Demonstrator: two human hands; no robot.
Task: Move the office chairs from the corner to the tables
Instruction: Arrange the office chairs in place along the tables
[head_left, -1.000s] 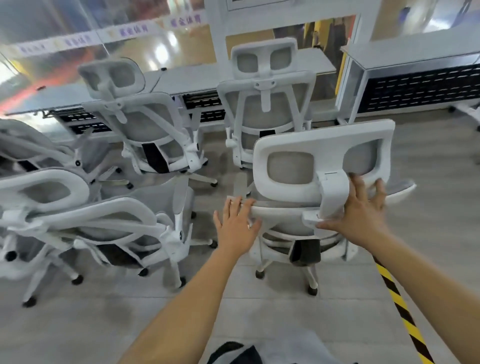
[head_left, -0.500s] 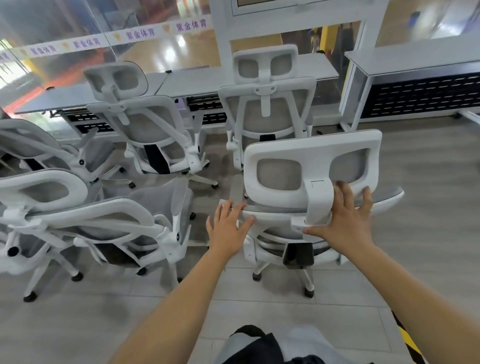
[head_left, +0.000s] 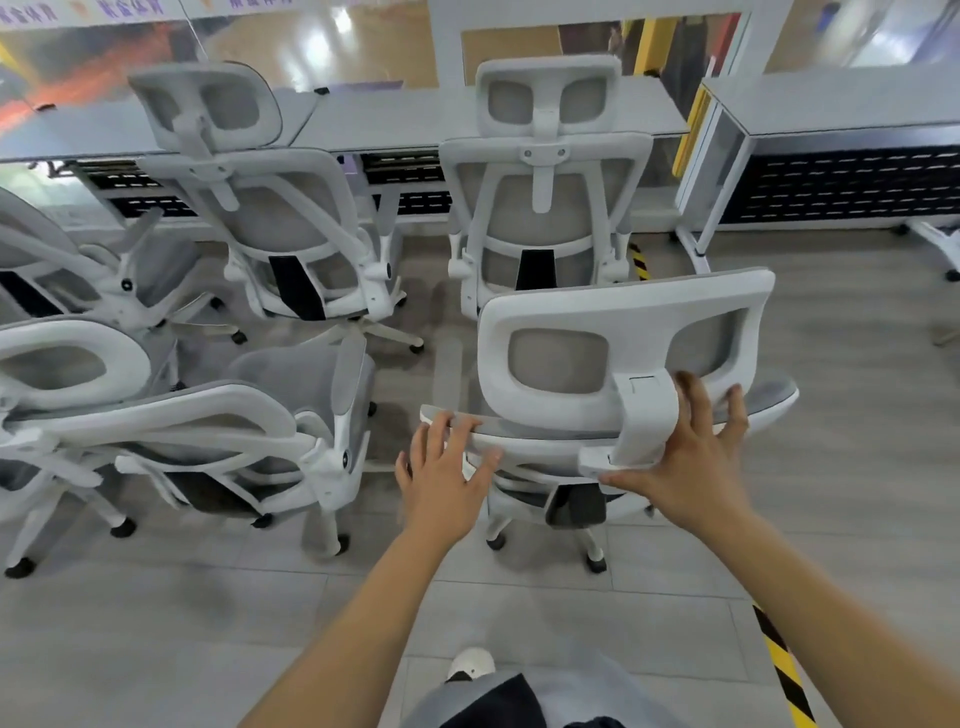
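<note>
Hands push the white office chair (head_left: 613, 364): left hand (head_left: 441, 467) flat on its backrest, right hand (head_left: 691, 457) gripping the headrest bracket (head_left: 641, 421); steer it evenly toward the tables (head_left: 415, 119).

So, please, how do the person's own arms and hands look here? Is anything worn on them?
Both forearms are bare as far as the picture shows: no sleeve comes into view. The left hand and the right hand wear no gloves, and no watch, bracelet or ring can be seen. The fingernails look short and plain. The upper arms are outside the picture.
</note>
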